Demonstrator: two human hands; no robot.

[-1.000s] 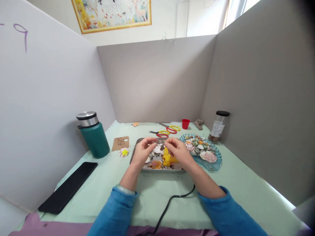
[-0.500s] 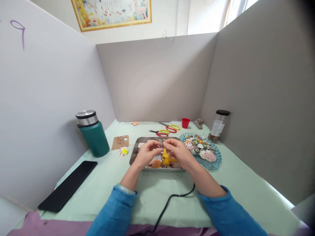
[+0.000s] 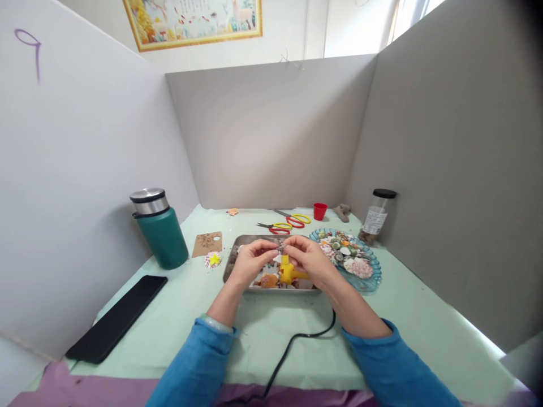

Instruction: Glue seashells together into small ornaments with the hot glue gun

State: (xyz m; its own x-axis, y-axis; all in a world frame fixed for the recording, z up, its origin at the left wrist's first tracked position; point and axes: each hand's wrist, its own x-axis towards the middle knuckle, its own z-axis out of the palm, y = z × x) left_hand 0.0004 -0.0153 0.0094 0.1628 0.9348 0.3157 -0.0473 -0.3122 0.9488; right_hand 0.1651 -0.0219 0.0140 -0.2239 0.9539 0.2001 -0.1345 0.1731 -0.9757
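Note:
A small, thin greyish piece (image 3: 280, 247) is pinched between the fingertips of my left hand (image 3: 252, 263) and my right hand (image 3: 311, 263); it is too small to name. Both hands are closed on it, thumbs towards me, above a shallow metal tray (image 3: 271, 291). In the tray, just below my right fingers, lies a yellow tool that looks like a glue gun (image 3: 287, 272). An orange shell-like piece (image 3: 269, 281) and several small pale pieces lie around it. My hands hide part of the tray's contents.
Right of the tray stands a blue plate (image 3: 375, 280) of shells. Behind lie scissors (image 3: 280, 227), a red cup (image 3: 319, 212) and a jar (image 3: 376, 217). Leftward are a green bottle (image 3: 163, 237), brown card (image 3: 207, 244) and black case (image 3: 119, 319). A black cord (image 3: 292, 339) runs towards me.
My fingers have shifted slightly around the small greyish piece, which now lies flatter between them. More of the yellow tool shows below my right hand.

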